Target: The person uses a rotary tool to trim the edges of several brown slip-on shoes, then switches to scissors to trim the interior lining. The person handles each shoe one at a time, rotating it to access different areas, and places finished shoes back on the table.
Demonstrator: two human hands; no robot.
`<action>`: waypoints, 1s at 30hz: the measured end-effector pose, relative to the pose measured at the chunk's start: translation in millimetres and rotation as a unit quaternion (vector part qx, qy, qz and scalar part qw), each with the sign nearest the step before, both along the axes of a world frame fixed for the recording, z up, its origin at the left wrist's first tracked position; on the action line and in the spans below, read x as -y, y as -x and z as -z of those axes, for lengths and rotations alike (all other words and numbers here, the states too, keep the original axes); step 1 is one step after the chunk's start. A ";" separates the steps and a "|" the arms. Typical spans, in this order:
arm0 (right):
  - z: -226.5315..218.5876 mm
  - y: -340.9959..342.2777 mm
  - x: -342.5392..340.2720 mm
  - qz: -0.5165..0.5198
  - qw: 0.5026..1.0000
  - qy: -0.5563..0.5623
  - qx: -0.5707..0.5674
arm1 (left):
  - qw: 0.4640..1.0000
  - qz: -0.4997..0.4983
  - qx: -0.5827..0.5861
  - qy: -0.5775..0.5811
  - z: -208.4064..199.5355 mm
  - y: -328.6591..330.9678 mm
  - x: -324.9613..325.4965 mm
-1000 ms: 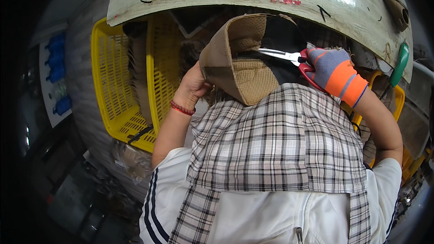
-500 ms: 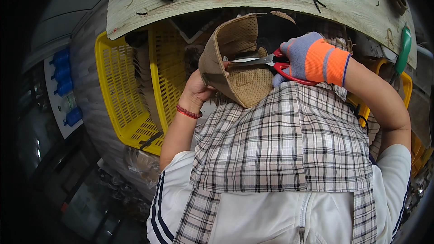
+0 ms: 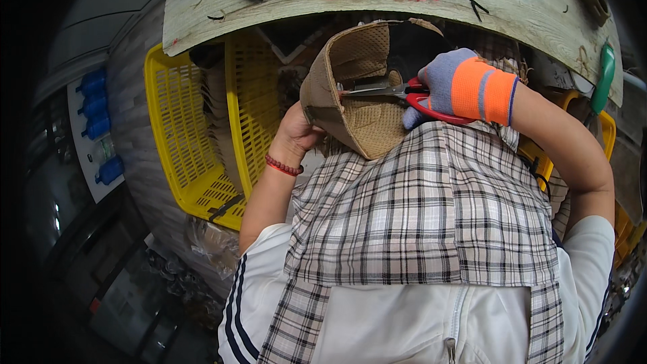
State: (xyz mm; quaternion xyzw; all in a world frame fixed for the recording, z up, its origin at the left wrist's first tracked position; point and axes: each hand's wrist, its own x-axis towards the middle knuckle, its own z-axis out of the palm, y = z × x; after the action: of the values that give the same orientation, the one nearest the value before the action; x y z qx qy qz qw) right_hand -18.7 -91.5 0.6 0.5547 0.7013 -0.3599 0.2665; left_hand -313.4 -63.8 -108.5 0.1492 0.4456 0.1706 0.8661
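My bare left hand grips the left side of a tan fabric piece, its fingers partly hidden behind it. The piece is curved into an open shell with a mesh-textured lining and stands upright against my plaid apron. My right hand, in a grey and orange glove, is closed around a pair of red-handled scissors. The blades point left inside the open shell, their tips at its left edge near my left hand. Whether they touch the fabric I cannot tell.
A pale wooden table with dark thread scraps lies ahead. Two yellow baskets stand at left, tan pieces in one. A green-handled tool hangs at the table's right edge. More yellow baskets are at right.
The scissor blades have tilted slightly and look darker, their tips still at the fabric's left edge. Both hands keep their hold. The whole view has shifted a little.
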 end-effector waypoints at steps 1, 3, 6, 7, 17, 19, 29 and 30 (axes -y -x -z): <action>0.2 -0.2 -0.1 0.005 1.000 0.000 -0.001 | 1.000 -0.001 0.001 -0.003 2.1 0.5 0.0; 0.0 -0.2 -0.5 0.008 1.000 -0.005 -0.011 | 1.000 0.004 -0.011 -0.003 6.3 4.5 -0.3; -4.5 -3.0 -2.2 0.032 0.999 0.010 -0.004 | 1.000 0.006 -0.010 -0.008 -7.6 -1.8 0.5; -6.5 -5.3 -2.8 0.044 0.999 0.020 0.000 | 1.000 0.006 -0.008 -0.009 -14.6 -5.8 0.2; 44.1 -55.4 -26.1 -0.023 0.948 0.152 -0.278 | 0.967 -0.142 0.163 -0.135 4.9 -26.4 -14.5; 62.3 -53.8 -29.8 0.018 0.938 0.206 -0.279 | 0.975 -0.115 0.133 -0.136 24.4 -19.7 -20.8; 41.7 -36.0 -41.6 0.099 0.922 0.280 -0.249 | 0.979 -0.107 0.074 -0.158 28.6 -25.5 -27.4; 39.1 -35.9 -42.4 0.097 0.921 0.281 -0.251 | 0.979 -0.104 0.073 -0.158 28.8 -25.6 -28.2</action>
State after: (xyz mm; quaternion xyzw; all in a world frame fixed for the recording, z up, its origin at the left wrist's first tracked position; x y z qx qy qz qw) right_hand 17.2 -49.1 -38.5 0.4135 0.5579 -0.6939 0.1906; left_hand -287.8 -35.5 -137.4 0.2243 0.3619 0.3389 0.8390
